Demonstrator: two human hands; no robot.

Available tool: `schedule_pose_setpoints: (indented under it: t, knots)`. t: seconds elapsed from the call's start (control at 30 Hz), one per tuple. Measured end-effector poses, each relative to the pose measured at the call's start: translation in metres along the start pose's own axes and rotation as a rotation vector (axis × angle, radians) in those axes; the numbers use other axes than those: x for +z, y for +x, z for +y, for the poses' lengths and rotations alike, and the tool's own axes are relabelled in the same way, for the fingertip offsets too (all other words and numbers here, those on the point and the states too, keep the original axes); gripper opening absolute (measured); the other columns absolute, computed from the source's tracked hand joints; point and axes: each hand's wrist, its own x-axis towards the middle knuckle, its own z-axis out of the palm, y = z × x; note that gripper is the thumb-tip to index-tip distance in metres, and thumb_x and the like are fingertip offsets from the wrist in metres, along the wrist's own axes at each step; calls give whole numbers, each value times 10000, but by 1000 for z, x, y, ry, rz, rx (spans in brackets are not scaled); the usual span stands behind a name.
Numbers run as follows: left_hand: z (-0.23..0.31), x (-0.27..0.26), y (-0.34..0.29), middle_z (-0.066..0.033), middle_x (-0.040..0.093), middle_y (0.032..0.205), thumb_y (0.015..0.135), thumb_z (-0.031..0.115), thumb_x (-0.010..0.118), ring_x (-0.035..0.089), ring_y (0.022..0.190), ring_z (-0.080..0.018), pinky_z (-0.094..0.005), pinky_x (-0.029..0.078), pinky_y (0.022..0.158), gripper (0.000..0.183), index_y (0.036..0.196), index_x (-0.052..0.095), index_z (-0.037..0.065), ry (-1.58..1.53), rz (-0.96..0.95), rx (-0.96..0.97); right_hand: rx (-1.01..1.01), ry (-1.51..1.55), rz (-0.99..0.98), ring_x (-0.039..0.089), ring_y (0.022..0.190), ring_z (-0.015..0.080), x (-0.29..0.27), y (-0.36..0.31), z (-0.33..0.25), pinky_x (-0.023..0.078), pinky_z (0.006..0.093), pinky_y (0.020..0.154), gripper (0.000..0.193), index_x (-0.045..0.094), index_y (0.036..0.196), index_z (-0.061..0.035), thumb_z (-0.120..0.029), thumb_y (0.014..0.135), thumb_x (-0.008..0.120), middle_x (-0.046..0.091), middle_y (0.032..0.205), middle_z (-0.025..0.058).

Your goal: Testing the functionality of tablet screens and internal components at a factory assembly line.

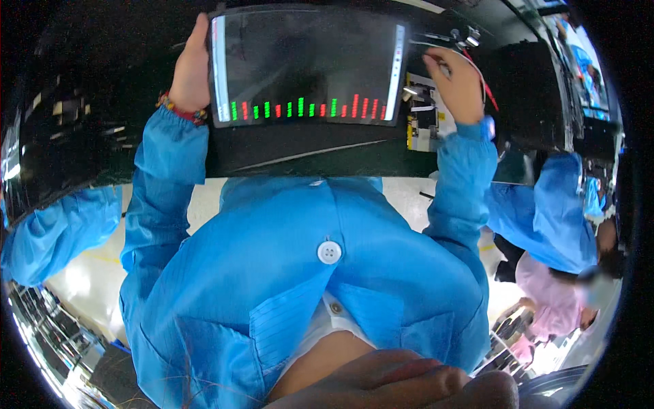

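Note:
A lit display panel [313,65] shows a dark picture with a row of short green and red bars along its near edge. At its left edge is my left hand [191,71], closed on the side of the panel with the thumb pointing away from me; its other fingers are mostly hidden. To the right of the panel, my right hand [458,82] is apart from it, thumb and fingers curled in toward each other. A thin pale cable [443,45] runs by the right fingertips. Whatever lies between those fingers is too small to make out.
Under my right hand lies a yellow-edged printed sheet [422,112]. A red probe-like lead [489,95] and a small metal fitting [473,36] are close by. The dark table edge [313,167] crosses before me. Other people in blue [558,211] and pink [545,286] are at the right.

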Motion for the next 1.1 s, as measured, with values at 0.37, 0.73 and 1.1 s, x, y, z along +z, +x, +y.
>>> schedule_pose_setpoints:
  t: [0.37, 0.73, 1.1]
  knots:
    - [7, 8, -2, -137, 497, 1244, 934, 457, 308, 492, 1103, -291, -407, 374, 956, 544, 1255, 441, 39, -100, 35, -54, -130, -175, -100, 570, 877, 343, 27, 2, 19, 475, 411, 739, 233, 578, 955, -8, -188, 808, 584, 586, 980, 186]
    - [4, -15, 6, -127, 438, 1307, 945, 424, 284, 427, 1169, -302, -410, 314, 999, 532, 1283, 404, 31, -284, -441, -42, -46, 449, -149, 620, 811, 253, -2, -12, -6, 491, 335, 715, 186, 593, 927, -30, -133, 778, 633, 627, 880, 128]
    - [6, -8, 5, -112, 427, 1318, 939, 437, 300, 417, 1177, -294, -406, 305, 1004, 534, 1287, 405, 46, -259, -470, -55, -170, 410, -143, 605, 802, 300, 0, -14, -6, 486, 354, 699, 196, 599, 925, -40, -143, 763, 635, 626, 867, 137]
